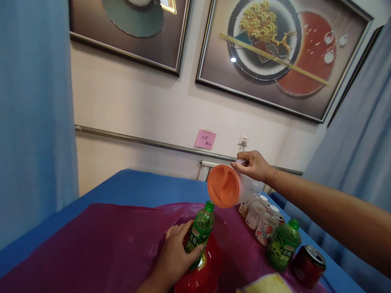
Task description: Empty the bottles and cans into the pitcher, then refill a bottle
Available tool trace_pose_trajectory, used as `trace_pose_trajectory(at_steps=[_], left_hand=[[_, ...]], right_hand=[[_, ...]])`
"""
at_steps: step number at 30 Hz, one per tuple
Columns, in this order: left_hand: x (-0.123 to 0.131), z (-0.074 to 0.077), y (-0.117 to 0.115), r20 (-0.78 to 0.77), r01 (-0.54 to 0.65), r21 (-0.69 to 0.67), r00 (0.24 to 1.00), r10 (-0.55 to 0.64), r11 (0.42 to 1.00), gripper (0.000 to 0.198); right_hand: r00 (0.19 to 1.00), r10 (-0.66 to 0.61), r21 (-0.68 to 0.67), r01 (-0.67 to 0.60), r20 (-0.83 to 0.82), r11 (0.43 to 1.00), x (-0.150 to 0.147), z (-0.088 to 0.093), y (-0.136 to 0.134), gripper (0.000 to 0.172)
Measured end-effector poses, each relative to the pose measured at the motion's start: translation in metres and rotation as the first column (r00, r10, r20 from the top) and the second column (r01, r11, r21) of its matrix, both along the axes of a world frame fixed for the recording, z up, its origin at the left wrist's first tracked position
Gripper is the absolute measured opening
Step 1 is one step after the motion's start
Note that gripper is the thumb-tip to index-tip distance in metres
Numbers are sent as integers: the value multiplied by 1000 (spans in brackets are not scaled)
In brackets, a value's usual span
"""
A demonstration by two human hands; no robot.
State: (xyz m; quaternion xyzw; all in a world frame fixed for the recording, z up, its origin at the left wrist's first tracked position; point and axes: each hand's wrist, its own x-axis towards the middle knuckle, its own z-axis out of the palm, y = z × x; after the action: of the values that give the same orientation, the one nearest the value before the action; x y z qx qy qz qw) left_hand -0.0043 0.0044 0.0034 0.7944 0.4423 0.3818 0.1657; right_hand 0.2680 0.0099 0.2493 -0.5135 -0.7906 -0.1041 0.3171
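My left hand (175,254) is wrapped around a green plastic bottle (202,226) with a dark label. That bottle stands nearly upright, leaning slightly, over a shiny red dish (210,274); its base is partly hidden by my thumb. Up and to the right, my right hand (255,166) grips the handle of a clear pitcher (249,188) with an orange lid (224,186). The pitcher is tipped on its side, its lid facing left, just above the bottle's mouth. Whether any liquid flows between them I cannot tell.
To the right stand several containers: white-capped jars (265,228), another green bottle (284,246) and a dark red can (308,266). A yellow cloth-like piece (269,284) lies at the front. Purple sheeting (100,244) covers part of the blue surface (128,183). Behind runs a wall rail (146,141).
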Motion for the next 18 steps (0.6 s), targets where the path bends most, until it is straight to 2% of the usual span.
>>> trace_pose_trajectory(at_steps=[18], left_hand=[[-1,2,-2,10,8,-27,1000,-8,1000,58]], right_hand=[[998,0,1,0,58,1000,-2,2,-2,48]])
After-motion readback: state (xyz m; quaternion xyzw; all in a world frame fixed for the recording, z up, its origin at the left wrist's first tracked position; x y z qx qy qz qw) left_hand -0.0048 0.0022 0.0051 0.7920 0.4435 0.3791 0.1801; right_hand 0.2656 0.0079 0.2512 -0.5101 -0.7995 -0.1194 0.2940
